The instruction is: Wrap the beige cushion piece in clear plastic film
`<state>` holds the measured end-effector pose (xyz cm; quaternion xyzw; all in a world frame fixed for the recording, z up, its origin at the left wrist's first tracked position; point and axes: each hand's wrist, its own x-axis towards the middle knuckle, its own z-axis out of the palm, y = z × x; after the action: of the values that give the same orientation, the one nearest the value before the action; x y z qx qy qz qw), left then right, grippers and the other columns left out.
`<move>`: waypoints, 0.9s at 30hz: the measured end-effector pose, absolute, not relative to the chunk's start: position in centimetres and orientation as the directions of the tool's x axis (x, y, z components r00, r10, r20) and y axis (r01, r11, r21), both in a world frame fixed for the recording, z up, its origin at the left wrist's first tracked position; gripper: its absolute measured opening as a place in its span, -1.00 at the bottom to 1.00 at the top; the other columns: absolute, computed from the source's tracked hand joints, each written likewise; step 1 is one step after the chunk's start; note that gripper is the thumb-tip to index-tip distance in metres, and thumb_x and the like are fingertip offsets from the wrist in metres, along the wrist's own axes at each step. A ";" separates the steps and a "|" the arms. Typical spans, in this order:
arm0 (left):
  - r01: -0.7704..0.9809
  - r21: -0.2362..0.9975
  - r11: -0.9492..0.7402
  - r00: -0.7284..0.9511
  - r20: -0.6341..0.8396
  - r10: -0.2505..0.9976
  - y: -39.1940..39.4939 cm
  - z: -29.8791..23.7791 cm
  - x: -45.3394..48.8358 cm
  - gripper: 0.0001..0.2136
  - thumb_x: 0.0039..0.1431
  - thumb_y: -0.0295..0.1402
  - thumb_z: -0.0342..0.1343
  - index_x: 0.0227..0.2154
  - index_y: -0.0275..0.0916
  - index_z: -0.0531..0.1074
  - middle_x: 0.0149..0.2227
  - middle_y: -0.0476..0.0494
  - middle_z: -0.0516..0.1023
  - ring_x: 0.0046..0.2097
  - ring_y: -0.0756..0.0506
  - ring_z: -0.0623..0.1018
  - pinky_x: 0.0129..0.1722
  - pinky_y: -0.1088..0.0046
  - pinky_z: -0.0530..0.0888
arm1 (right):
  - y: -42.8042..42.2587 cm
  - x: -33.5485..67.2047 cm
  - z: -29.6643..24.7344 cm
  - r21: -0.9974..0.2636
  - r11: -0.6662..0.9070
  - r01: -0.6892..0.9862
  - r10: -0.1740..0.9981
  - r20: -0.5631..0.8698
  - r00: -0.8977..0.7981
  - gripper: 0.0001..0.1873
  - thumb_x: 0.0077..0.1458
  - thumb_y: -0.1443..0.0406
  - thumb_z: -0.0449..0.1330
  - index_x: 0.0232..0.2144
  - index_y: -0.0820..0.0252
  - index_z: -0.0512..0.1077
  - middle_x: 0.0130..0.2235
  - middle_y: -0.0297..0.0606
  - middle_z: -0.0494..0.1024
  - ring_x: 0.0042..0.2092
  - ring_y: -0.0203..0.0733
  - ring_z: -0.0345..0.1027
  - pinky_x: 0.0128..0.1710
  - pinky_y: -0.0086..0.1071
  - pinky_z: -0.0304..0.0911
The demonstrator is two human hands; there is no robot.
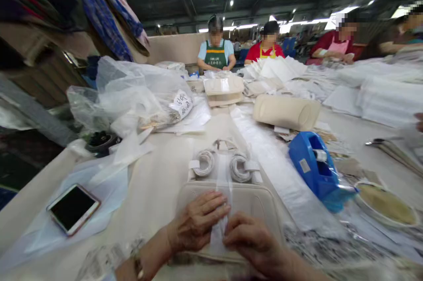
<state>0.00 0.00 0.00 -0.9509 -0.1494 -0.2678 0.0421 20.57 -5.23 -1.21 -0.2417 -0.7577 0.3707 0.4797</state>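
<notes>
A flat beige bag-like piece [261,201] with rounded corners lies in front of me. Down its middle runs a whitish translucent strip [218,232]. My left hand [200,217] rests on the piece, fingers stretched out across the strip. On the strip's right edge, the fingers of my right hand [249,237] are bent together in a pinch. Beyond the piece's far edge sit two wrapped coils, a left coil [204,162] and a right coil [240,168], each with a white tab. The strip passes between them.
A blue tape dispenser [312,168] stands at right, near a round dish [386,204]. A phone [73,208] lies on papers at left. Plastic bags [132,91] and a beige stack [224,89] are farther back. Several people work across the table.
</notes>
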 end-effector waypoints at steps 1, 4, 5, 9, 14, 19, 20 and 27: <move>0.319 -0.032 -0.947 0.810 0.528 0.255 -0.1 -0.2 0.2 -0.65 0.15 -0.49 -0.14 -0.02 -0.36 0.33 -0.02 -0.29 0.47 0.11 -0.16 0.37 0.03 0.23 0.44 | -5.2 20.4 -1.2 -0.782 0.623 0.000 0.709 0.565 -0.423 -0.84 0.15 0.38 0.09 -0.42 0.24 0.46 -0.41 -0.23 0.44 -0.36 -0.34 0.36 -0.34 -0.53 0.30; 0.347 -0.128 -0.929 0.820 0.522 0.234 -0.3 -0.6 0.8 -0.70 0.20 -0.51 -0.14 -0.05 -0.34 0.36 -0.07 -0.28 0.51 0.07 -0.17 0.42 0.01 0.20 0.45 | -5.4 20.2 -1.3 -0.718 0.692 0.073 0.666 0.597 -0.448 -0.76 0.19 0.40 0.01 -0.42 0.23 0.44 -0.43 -0.24 0.44 -0.36 -0.34 0.36 -0.33 -0.55 0.30; 0.350 -0.166 -0.922 0.833 0.506 0.225 -0.4 -0.7 1.0 -0.71 0.22 -0.50 -0.15 -0.06 -0.35 0.37 -0.07 -0.30 0.50 0.07 -0.18 0.42 0.01 0.18 0.45 | -5.6 20.3 -1.3 -0.685 0.717 0.127 0.651 0.594 -0.472 -0.75 0.20 0.40 -0.02 -0.39 0.24 0.44 -0.41 -0.23 0.45 -0.34 -0.34 0.37 -0.31 -0.56 0.31; 0.378 -0.246 -0.893 0.854 0.466 0.234 -1.1 -0.5 1.2 -0.68 0.28 -0.48 -0.24 -0.06 -0.38 0.38 -0.05 -0.33 0.49 0.06 -0.21 0.43 -0.01 0.16 0.46 | -6.8 21.7 -1.6 -0.318 0.805 0.501 0.579 0.604 -0.548 -0.70 0.19 0.31 0.04 -0.05 0.28 0.37 -0.10 0.00 0.46 -0.03 -0.12 0.35 -0.04 -0.31 0.30; 0.422 -0.258 -0.869 0.838 0.477 0.266 -1.5 -0.7 1.4 -0.65 0.28 -0.47 -0.25 -0.03 -0.38 0.37 -0.01 -0.33 0.47 0.10 -0.22 0.39 0.02 0.19 0.43 | -7.4 23.6 -2.2 0.065 0.745 0.663 0.551 0.501 -0.668 -0.42 0.15 0.11 0.09 0.13 0.34 0.24 0.09 0.00 0.38 0.21 0.03 0.09 0.25 0.02 -0.16; 0.451 -0.257 -0.855 0.823 0.489 0.287 0.2 -1.4 2.7 -0.66 0.23 -0.50 -0.22 -0.04 -0.43 0.37 -0.01 -0.38 0.46 0.09 -0.24 0.41 0.02 0.19 0.42 | -5.3 24.7 -2.7 -0.079 0.747 0.661 0.617 0.455 -0.643 -0.30 0.11 0.17 0.15 0.21 0.41 0.07 0.14 0.04 0.32 0.25 -0.04 0.00 0.29 0.00 -0.38; 0.461 -0.256 -0.849 0.819 0.491 0.297 0.8 -1.5 3.0 -0.66 0.23 -0.50 -0.21 -0.04 -0.43 0.37 -0.01 -0.39 0.46 0.08 -0.24 0.41 0.02 0.19 0.42 | -4.5 24.9 -2.9 -0.122 0.739 0.663 0.637 0.446 -0.628 -0.25 0.10 0.17 0.16 0.22 0.41 0.02 0.14 0.06 0.30 0.25 -0.04 0.00 0.29 0.01 -0.35; 0.517 -0.256 -0.817 0.811 0.453 0.371 2.2 -2.2 4.1 -0.63 0.20 -0.48 -0.14 0.04 -0.43 0.30 0.08 -0.49 0.37 0.14 -0.30 0.35 0.07 0.14 0.37 | -2.6 26.8 -2.7 -0.258 0.746 0.614 0.661 0.391 -0.640 -0.34 0.14 0.24 0.13 0.22 0.35 0.02 0.14 0.05 0.30 0.24 -0.05 0.04 0.25 0.04 -0.14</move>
<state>4.07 2.21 -2.15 -0.9331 -0.2378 -0.1949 0.1868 26.81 -2.65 -2.65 -0.3525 -0.9042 0.0508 0.2359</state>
